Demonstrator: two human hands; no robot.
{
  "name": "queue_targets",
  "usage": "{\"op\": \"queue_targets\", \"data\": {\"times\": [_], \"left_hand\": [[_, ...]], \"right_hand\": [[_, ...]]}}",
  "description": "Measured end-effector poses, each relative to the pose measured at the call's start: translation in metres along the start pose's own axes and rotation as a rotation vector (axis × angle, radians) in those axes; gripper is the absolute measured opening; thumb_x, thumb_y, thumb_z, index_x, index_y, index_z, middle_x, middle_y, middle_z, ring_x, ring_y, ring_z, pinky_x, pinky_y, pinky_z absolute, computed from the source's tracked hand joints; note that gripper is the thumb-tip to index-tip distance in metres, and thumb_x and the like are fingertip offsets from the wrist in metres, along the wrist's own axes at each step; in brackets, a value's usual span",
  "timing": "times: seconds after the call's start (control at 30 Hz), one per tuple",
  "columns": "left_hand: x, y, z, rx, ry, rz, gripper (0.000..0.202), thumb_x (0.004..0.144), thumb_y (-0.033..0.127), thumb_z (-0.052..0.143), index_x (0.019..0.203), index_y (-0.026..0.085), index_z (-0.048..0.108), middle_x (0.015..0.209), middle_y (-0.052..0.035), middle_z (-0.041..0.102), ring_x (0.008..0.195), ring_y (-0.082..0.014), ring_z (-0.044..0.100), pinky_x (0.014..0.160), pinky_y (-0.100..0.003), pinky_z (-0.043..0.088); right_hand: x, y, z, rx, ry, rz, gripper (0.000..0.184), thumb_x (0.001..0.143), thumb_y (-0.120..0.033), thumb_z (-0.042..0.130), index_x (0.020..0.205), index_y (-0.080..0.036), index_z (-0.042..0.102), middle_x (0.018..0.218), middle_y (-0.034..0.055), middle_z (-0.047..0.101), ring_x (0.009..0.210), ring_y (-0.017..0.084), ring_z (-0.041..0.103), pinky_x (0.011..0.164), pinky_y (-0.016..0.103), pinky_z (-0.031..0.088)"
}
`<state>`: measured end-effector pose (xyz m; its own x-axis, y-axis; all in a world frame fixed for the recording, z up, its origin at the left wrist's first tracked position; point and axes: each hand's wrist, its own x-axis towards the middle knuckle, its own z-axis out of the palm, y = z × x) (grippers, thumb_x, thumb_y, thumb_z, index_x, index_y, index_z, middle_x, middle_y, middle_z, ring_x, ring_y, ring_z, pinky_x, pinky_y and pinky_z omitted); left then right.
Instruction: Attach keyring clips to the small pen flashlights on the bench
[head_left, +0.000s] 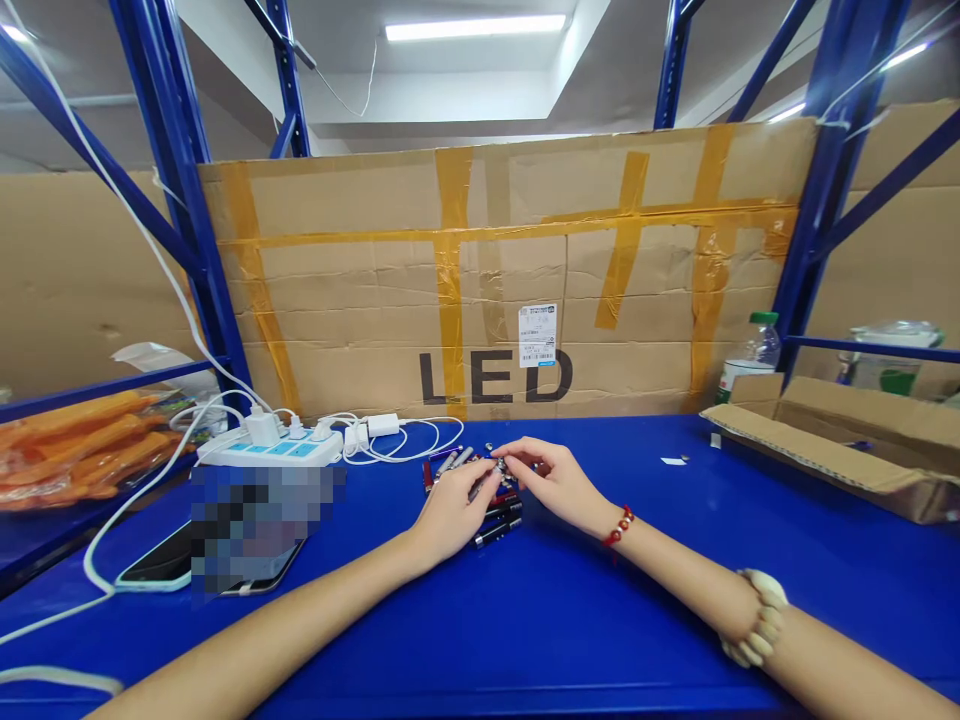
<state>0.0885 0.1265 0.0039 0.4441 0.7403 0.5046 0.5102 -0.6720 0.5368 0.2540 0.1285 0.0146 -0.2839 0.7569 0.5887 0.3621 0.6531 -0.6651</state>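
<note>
My left hand (452, 512) and my right hand (559, 482) meet over a small pile in the middle of the blue surface. Their fingertips are closed together around a small silvery part (501, 465), too small to name exactly. Beneath and beside the fingers lie several short pen-like tubes: a black one with silver ends (497, 532) in front, a dark red one (427, 476) at the left, and silver ones (463, 456) behind my left hand. More tiny shiny pieces are scattered under my right fingers, partly hidden by them.
A white power strip (277, 452) with plugs and white cables stands at the left, behind phones (159, 556), partly blurred out. An open cardboard box (825, 450) and a green-capped bottle (754, 350) are at the right. Taped cardboard (360, 300) walls the back. White scraps (673, 461) lie nearby.
</note>
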Motion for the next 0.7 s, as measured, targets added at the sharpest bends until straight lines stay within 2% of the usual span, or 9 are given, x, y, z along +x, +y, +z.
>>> {"op": "queue_targets", "data": {"times": [0.17, 0.47, 0.7], "left_hand": [[0.0000, -0.0004, 0.0002, 0.007, 0.000, 0.000, 0.030, 0.089, 0.030, 0.035, 0.079, 0.016, 0.059, 0.071, -0.0020, 0.061, 0.070, -0.0152, 0.053, 0.066, -0.027, 0.041], [0.0005, 0.0010, -0.0017, 0.009, 0.005, -0.012, 0.032, 0.090, 0.031, 0.033, 0.071, 0.016, 0.054, 0.067, -0.0004, 0.057, 0.065, -0.0134, 0.051, 0.063, -0.026, 0.038], [0.0010, -0.0012, -0.0015, -0.009, -0.001, -0.012, 0.032, 0.090, 0.029, 0.031, 0.068, 0.016, 0.051, 0.067, -0.0004, 0.056, 0.068, -0.0140, 0.051, 0.066, -0.026, 0.039]], "right_hand": [[-0.0008, -0.0020, -0.0001, -0.015, -0.006, -0.003, 0.022, 0.080, -0.028, 0.049, 0.091, -0.016, 0.066, 0.081, 0.0051, 0.065, 0.065, 0.013, 0.058, 0.050, 0.022, 0.042], [-0.0001, -0.0011, -0.0007, -0.059, -0.033, -0.020, 0.026, 0.081, -0.028, 0.050, 0.099, -0.019, 0.065, 0.085, 0.0056, 0.064, 0.068, 0.013, 0.056, 0.047, 0.021, 0.039], [0.0010, 0.0055, -0.0008, -0.033, -0.049, -0.050, 0.025, 0.083, -0.027, 0.050, 0.101, -0.020, 0.065, 0.082, 0.0047, 0.061, 0.069, 0.012, 0.055, 0.058, 0.024, 0.044]]}}
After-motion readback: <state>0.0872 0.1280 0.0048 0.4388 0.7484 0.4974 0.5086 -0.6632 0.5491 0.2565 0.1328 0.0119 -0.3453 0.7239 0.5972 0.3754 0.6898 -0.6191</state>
